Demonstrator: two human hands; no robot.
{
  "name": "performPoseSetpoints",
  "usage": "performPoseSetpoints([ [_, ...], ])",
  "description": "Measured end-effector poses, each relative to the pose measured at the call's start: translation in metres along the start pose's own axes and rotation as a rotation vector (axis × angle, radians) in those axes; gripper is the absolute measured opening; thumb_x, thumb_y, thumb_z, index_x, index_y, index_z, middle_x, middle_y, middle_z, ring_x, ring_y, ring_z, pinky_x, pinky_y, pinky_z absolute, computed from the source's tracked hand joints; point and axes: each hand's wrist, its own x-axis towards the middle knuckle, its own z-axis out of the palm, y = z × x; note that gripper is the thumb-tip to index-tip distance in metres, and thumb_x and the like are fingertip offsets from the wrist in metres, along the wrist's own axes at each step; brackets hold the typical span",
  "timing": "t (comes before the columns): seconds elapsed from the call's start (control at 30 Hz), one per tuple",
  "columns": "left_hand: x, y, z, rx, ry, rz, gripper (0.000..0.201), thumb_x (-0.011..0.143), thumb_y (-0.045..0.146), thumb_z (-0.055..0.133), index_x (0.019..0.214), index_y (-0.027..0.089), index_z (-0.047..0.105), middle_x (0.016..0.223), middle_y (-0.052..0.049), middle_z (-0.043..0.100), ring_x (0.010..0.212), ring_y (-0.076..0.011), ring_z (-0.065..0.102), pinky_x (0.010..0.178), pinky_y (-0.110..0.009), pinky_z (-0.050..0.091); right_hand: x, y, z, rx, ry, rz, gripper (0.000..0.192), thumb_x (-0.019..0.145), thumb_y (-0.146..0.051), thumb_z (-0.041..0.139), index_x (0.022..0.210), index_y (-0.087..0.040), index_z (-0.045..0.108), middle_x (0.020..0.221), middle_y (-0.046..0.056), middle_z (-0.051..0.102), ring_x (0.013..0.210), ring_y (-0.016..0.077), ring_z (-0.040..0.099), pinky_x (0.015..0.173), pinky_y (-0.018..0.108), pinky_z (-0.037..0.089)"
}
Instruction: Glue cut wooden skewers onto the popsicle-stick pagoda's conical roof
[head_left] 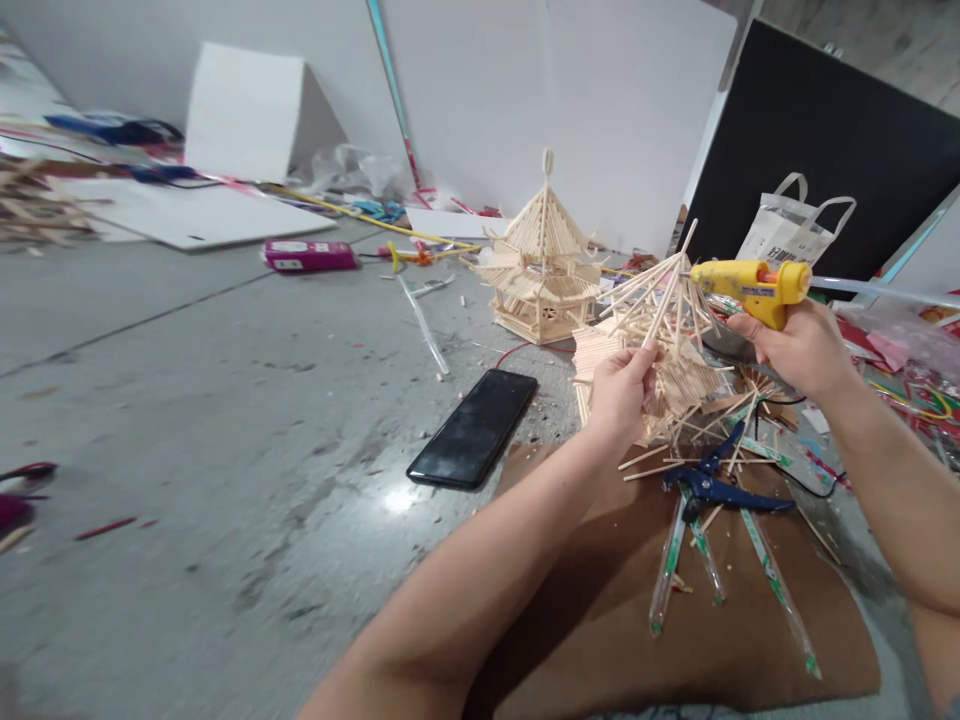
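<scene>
My right hand (810, 345) grips a yellow hot glue gun (754, 285), whose nozzle meets the peak of a wooden-stick roof frame (660, 285). A clear glue stick (877, 290) sticks out of its back end. With fingers pinched, my left hand (622, 390) holds one thin wooden stick (664, 310) of that frame near its lower end. Under the frame stands a partly built stick model (600, 365), in part hidden by my left hand. A finished-looking stick pagoda (544, 260) stands upright just behind it.
A black phone (474, 428) lies left of my left forearm. Blue-handled cutters (724, 490), loose sticks and clear wrappers (776, 580) lie on a brown board (600, 620). Farther off are a purple box (310, 255) and a white bag (784, 235).
</scene>
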Motion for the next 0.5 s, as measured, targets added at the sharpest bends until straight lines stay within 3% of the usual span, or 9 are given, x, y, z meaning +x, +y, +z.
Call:
performPoseSetpoints([
  [0.5,0.0013,0.0023,0.0011,0.001,-0.005,-0.034,0.030,0.065,0.041,0.066,0.064,0.015,0.052,0.038,0.010,0.035,0.027,-0.0011,0.027,0.031,-0.019,0.014,0.0003,-0.0022,0.0012,0.034,-0.022,0.010,0.036,0.072,-0.053,0.055,0.067,-0.018,0.057,0.037,-0.003,0.044,0.037,0.0131,0.045,0.047,0.030,0.038],
])
